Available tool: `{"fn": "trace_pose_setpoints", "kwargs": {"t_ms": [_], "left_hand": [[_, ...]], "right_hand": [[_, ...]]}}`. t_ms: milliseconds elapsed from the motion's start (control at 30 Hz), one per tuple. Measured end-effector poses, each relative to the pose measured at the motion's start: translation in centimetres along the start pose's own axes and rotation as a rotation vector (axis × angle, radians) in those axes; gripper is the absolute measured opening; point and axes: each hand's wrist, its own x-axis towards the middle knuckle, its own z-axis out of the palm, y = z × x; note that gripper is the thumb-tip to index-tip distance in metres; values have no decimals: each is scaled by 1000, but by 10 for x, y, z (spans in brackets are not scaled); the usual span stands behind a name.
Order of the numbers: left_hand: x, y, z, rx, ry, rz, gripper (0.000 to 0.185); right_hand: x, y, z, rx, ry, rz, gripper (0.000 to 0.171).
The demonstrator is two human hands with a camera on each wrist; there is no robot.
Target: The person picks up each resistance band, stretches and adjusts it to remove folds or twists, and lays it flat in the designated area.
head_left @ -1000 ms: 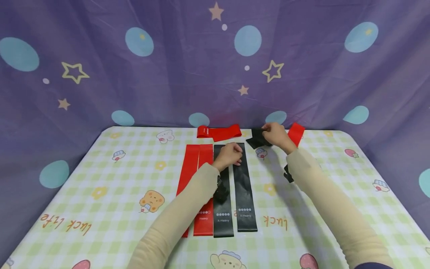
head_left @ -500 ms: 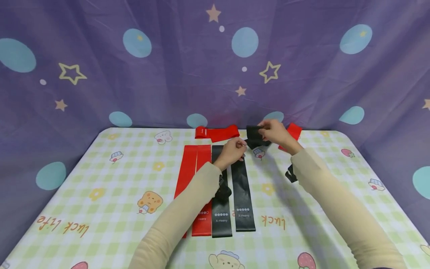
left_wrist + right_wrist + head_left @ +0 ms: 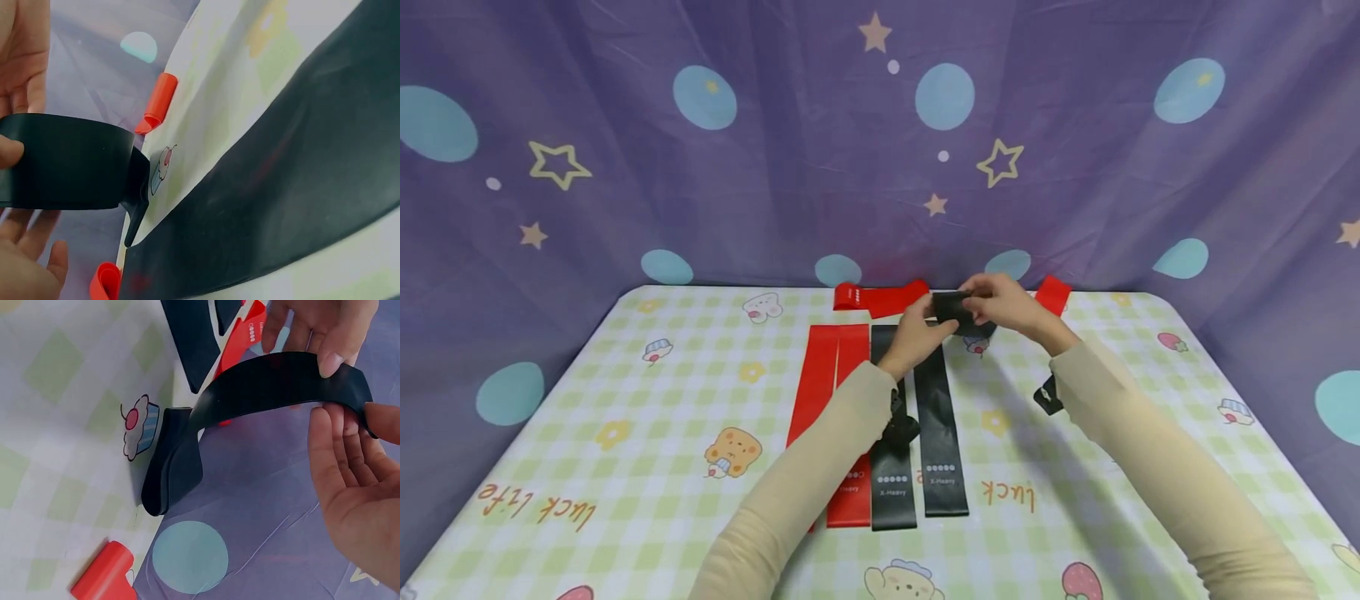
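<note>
Black band (image 3: 958, 310) pinched between thumb and fingers of both left hand (image 3: 917, 333) and right hand (image 3: 1007, 302), above the table (image 3: 647, 417).

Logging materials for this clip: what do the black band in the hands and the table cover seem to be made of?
Black band: likely latex or rubber, smooth matte with a faint sheen; it bends in a soft curve between the left hand and right hand. Table cover: probably printed vinyl or oilcloth, lying flat with a slight gloss; fabric cannot be ruled out.
</note>
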Motion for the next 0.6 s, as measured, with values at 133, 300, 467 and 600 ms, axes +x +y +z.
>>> {"fn": "trace_pose_setpoints", "kwargs": {"t_ms": [133,300,467,600], "left_hand": [[0,-1,1,-98,-45,16,39],[2,1,5,-143,-56,40,36],[2,4,9,-153,-66,65,35],[-1,4,11,-141,-88,53,35]], "right_hand": [[-2,-4,-2,42,17,22,24],[-5,-10,-8,54,77,57,26],[-5,-15,-12,105,145,23,26],[-5,-17,-15,180,203,5,27]]}}
